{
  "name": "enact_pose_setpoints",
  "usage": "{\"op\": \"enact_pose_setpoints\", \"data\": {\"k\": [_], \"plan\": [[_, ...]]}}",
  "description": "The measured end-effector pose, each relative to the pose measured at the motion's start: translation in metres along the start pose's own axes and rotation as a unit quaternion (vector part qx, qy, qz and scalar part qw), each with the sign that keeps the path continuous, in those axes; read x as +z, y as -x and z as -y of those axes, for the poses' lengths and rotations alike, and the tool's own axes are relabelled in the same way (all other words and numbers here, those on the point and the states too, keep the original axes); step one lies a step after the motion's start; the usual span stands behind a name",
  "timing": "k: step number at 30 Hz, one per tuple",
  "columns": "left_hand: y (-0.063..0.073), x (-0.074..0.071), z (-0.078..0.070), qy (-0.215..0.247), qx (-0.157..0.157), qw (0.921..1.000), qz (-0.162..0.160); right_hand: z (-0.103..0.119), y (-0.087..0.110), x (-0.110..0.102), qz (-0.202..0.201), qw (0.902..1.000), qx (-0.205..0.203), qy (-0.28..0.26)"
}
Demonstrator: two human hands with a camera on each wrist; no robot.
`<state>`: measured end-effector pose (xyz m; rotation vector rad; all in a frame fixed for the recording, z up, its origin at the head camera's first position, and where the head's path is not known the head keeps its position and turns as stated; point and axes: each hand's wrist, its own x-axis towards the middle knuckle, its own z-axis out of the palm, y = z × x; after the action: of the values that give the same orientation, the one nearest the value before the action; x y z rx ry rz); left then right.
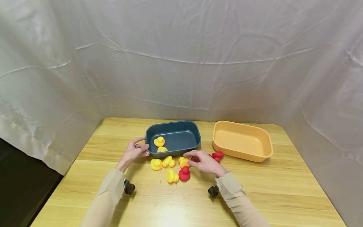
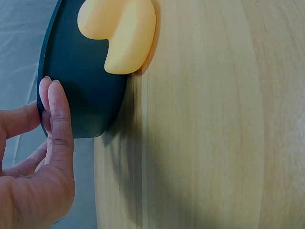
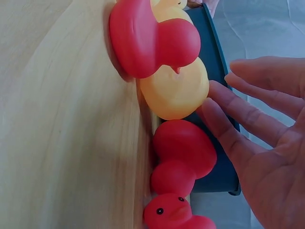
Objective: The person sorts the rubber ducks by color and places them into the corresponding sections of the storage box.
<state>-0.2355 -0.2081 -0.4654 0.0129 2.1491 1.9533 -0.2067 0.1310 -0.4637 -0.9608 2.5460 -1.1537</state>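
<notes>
My left hand (image 1: 134,152) pinches the left end of the dark blue bin (image 1: 181,153) between thumb and fingers. In the left wrist view the fingers (image 2: 59,109) overlap its wall. Two yellow rubber ducks (image 1: 159,141) are inside the bin, at its left. My right hand (image 1: 207,162) reaches over the ducks before the bin, its fingers spread and gently bent. In the right wrist view its fingertips (image 3: 209,102) are right at the side of a yellow rubber duck (image 3: 174,93). A red rubber duck (image 1: 184,174) sits just in front of that one.
Several more yellow ducks (image 1: 156,164) lie left of the right hand, before the bin. Red ducks (image 1: 218,154) are grouped beyond it, partly hidden by the hand. An orange bin (image 1: 242,142) stands at the back right of the wooden table (image 1: 283,189). Grey curtains (image 1: 181,78) surround the table.
</notes>
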Motion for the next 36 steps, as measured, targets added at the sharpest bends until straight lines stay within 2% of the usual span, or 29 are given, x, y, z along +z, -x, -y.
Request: {"op": "enact_pose_setpoints", "data": {"k": [6, 19, 25, 30, 36], "plan": [[0.0003, -0.0004, -0.0001, 0.0, -0.002, 1.0, 0.002, -0.0017, -0.0002, 0.0, -0.001, 0.9998, -0.009, 0.019], [0.0002, -0.0006, -0.0017, 0.0, 0.001, 1.0, 0.002, -0.0052, -0.0019, 0.002, -0.014, 0.9998, 0.007, 0.016], [0.0003, -0.0005, -0.0014, 0.004, 0.002, 1.0, 0.003, -0.0064, -0.0036, 0.0047, -0.027, 0.9987, -0.015, 0.04], [0.0007, -0.0003, -0.0011, -0.003, 0.0, 1.0, 0.001, -0.0048, -0.0032, 0.0047, -0.022, 0.9979, -0.021, 0.057], [0.0008, -0.0003, 0.0002, -0.009, -0.001, 1.0, -0.003, -0.0037, -0.0039, 0.0044, 0.009, 0.996, -0.009, 0.089]]}}
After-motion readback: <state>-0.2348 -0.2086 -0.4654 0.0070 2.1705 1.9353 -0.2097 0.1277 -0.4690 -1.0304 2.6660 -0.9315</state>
